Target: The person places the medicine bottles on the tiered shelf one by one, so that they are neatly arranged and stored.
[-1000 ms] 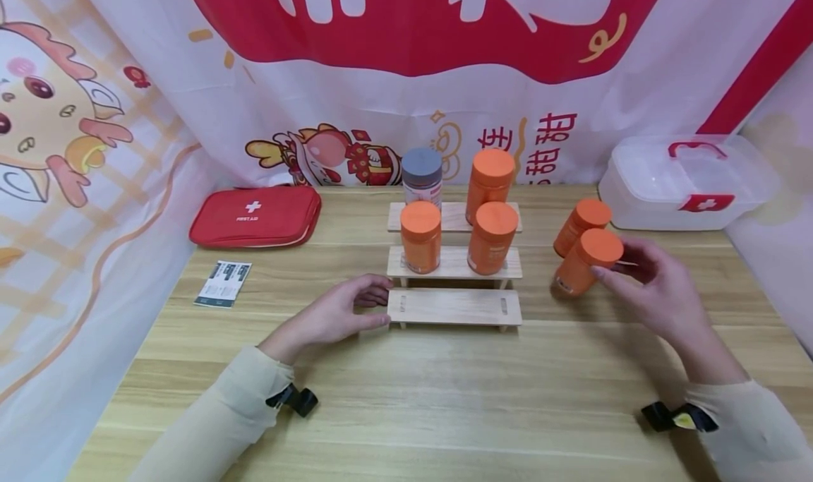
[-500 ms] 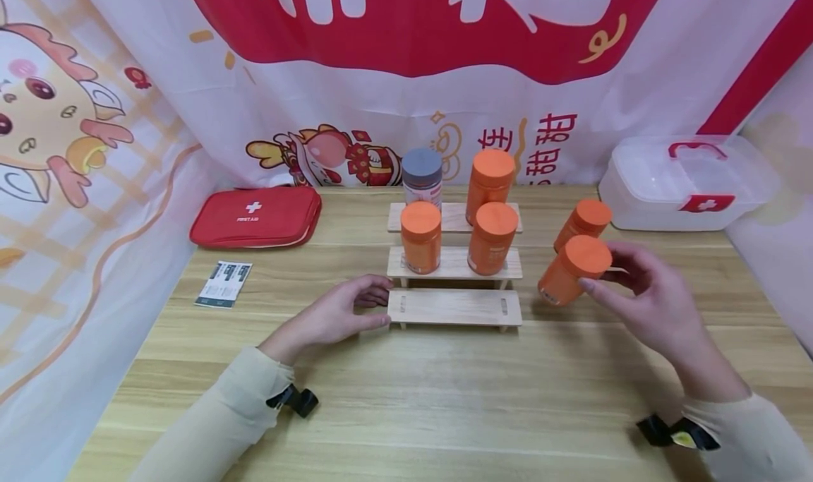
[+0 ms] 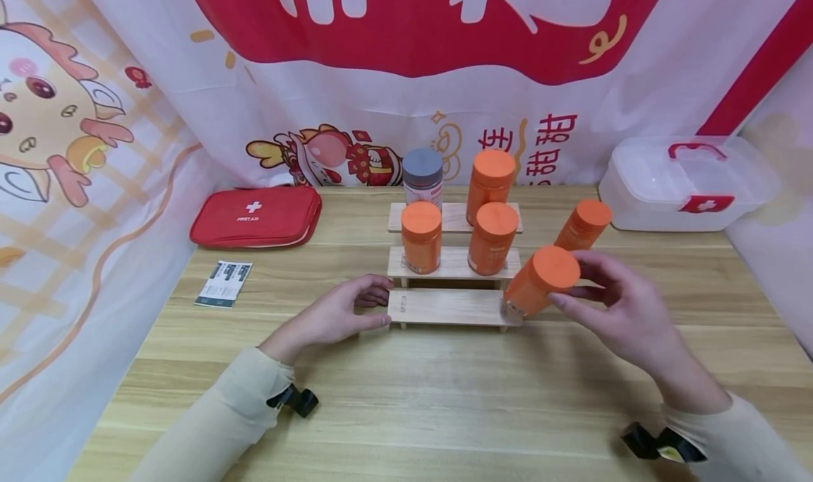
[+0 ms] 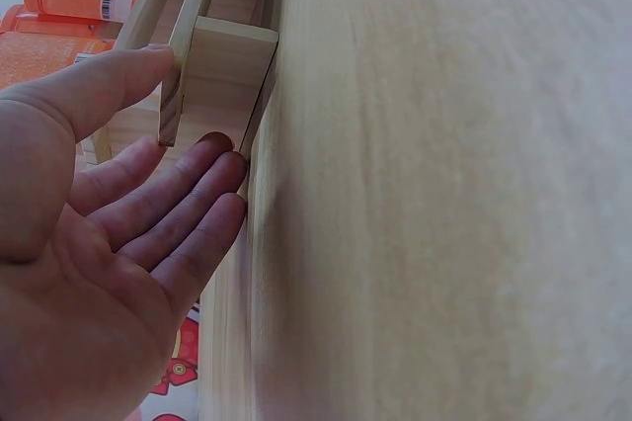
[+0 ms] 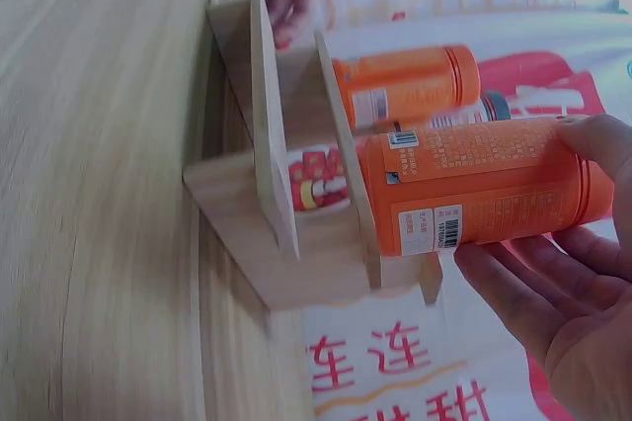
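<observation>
My right hand (image 3: pixel 625 312) holds an orange pill bottle (image 3: pixel 536 284) between thumb and fingers, tilted, over the right end of the lowest step of a wooden step rack (image 3: pixel 451 305). Whether its base touches the step cannot be told. My left hand (image 3: pixel 343 309) has its thumb and index finger about the left end of that lowest step; the other fingers (image 4: pixel 202 243) reach out loosely below. Two orange bottles (image 3: pixel 422 238) stand on the middle step. On the top step are a grey-capped bottle (image 3: pixel 423 175) and another orange bottle (image 3: pixel 491 185).
One more orange bottle (image 3: pixel 583 226) stands on the table right of the rack. A white first-aid box (image 3: pixel 673 193) sits at the back right. To the left lie a red first-aid pouch (image 3: pixel 254 217) and a printed card (image 3: pixel 224 284). A printed cloth (image 3: pixel 356 94) hangs behind.
My right hand has carried the orange bottle leftward from beside the other loose bottle to the rack's right end. The left hand stays in place.
</observation>
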`<state>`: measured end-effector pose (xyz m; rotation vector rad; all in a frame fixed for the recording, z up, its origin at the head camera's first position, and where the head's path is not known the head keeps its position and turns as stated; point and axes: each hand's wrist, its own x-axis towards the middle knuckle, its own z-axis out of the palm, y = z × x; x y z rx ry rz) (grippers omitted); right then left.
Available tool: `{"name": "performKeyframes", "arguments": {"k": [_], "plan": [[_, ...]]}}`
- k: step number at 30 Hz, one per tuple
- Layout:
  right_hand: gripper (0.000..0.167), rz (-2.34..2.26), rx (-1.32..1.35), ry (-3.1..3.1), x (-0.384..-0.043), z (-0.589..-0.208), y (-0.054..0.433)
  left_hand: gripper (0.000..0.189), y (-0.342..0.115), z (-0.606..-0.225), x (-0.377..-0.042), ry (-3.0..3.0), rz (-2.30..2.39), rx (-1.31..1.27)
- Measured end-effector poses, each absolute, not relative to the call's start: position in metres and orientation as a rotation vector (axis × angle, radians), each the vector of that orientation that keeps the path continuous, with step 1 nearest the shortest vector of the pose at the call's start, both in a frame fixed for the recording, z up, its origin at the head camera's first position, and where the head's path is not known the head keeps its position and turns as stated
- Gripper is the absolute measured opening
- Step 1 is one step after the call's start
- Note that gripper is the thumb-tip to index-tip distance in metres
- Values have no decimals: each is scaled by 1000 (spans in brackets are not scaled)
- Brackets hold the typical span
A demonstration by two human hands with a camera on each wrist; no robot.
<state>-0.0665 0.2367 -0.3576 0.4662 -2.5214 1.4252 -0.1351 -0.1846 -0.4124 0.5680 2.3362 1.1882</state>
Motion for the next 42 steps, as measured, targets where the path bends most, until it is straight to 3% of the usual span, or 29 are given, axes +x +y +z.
{"name": "performKeyframes", "arguments": {"k": [34, 42], "plan": [[52, 1499, 768, -2526, -85, -369, 142, 55, -187, -414, -136, 2328, 1184, 571], [52, 1478, 721, -2576, -93, -370, 127, 55, -186, -414, -136, 2316, 1212, 584]]}}
